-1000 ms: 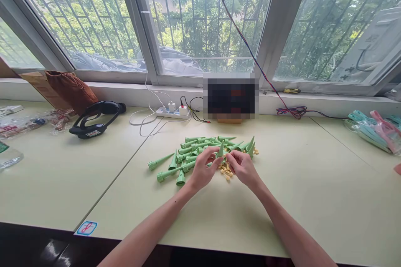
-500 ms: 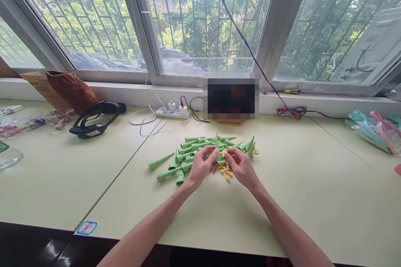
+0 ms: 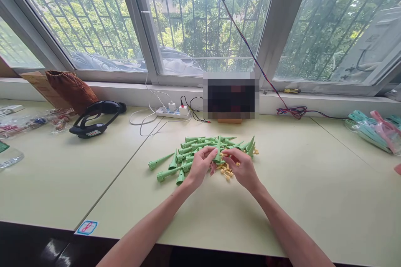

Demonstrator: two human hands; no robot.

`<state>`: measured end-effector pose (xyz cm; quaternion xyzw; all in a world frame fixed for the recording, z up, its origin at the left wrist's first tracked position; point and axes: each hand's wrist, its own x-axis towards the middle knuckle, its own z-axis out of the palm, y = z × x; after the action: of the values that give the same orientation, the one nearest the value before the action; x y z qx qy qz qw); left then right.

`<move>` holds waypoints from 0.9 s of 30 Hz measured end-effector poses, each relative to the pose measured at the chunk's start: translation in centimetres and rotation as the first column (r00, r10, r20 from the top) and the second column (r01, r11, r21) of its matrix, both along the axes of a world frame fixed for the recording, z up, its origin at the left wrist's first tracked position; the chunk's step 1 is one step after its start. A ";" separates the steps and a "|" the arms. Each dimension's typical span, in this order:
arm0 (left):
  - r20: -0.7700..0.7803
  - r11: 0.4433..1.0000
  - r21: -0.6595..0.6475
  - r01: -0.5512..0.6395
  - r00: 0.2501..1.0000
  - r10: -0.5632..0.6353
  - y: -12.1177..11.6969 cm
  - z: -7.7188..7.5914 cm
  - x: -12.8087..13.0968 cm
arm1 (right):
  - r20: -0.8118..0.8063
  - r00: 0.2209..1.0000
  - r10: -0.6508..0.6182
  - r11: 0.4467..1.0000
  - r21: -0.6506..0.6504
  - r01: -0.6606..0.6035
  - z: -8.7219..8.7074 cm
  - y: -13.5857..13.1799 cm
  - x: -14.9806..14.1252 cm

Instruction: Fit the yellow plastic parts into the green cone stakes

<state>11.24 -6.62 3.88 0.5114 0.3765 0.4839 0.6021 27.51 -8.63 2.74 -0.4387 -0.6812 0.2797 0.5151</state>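
A heap of green plastic spikes (image 3: 188,152) lies on the pale green table (image 3: 297,183), with several small yellow pieces (image 3: 226,170) beside it. My left hand (image 3: 200,166) pinches one green cone-shaped spike (image 3: 217,153) and holds it point up over the heap. My right hand (image 3: 243,169) is closed right next to that spike, fingertips pinched at its base; whatever small piece it may hold is hidden.
A black headset (image 3: 95,117) and a brown bag (image 3: 70,88) sit at the back left. A white power strip (image 3: 171,111) with cables lies by the window sill. Bagged pink and teal items (image 3: 374,131) are at the far right. A sticker (image 3: 86,227) marks the front edge.
Both hands have shifted slightly away from me, over the heap. The green spike in my left hand has turned from tilted to more upright, and my right fingers have closed in on its base.
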 end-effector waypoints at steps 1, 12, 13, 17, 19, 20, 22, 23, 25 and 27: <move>-0.004 1.000 0.000 0.002 1.000 -0.002 0.0 0.0 0.0 | 0.002 1.000 -0.004 1.000 0.004 0.004 0.0 0.0 0.0; -0.035 1.000 -0.016 0.001 0.999 -0.001 0.1 -0.1 -0.3 | 0.058 0.998 -0.022 0.996 0.084 0.018 -0.7 0.2 0.0; -0.040 1.000 -0.018 0.005 0.999 -0.006 0.1 -0.2 -0.3 | 0.067 0.997 -0.025 0.995 0.093 0.019 -0.7 0.2 0.0; -0.055 1.000 -0.005 0.021 0.998 -0.021 0.1 -0.4 -0.3 | 0.094 0.995 -0.038 0.993 0.117 0.027 -0.8 0.3 0.0; -0.062 1.000 0.002 0.021 0.998 -0.021 0.1 -0.4 -0.3 | 0.105 0.994 -0.043 0.992 0.120 0.030 -0.8 0.3 0.0; -0.069 1.000 0.008 0.022 0.997 -0.022 0.1 -0.4 -0.3 | 0.109 0.993 -0.044 0.992 0.118 0.031 -0.7 0.3 0.0; -0.090 1.000 0.022 0.011 0.996 -0.009 0.0 -0.3 -0.3 | 0.115 0.992 -0.044 0.993 0.112 0.031 -0.7 0.3 0.0; -0.106 1.000 0.029 0.002 0.994 0.001 0.0 -0.2 -0.3 | 0.117 0.992 -0.042 0.994 0.107 0.030 -0.7 0.3 0.1; -0.143 0.999 0.042 -0.018 0.989 0.024 -0.1 -0.2 -0.3 | 0.114 0.993 -0.039 0.995 0.094 0.029 -0.7 0.2 0.1; -0.170 0.998 0.053 -0.030 0.985 0.039 0.0 -0.1 -0.3 | 0.105 0.994 -0.033 0.997 0.072 0.025 -0.7 0.3 0.2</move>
<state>10.90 -6.67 3.75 0.5595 0.4233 0.4578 0.5461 27.68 -8.37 2.02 -0.4443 -0.7104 0.2242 0.4976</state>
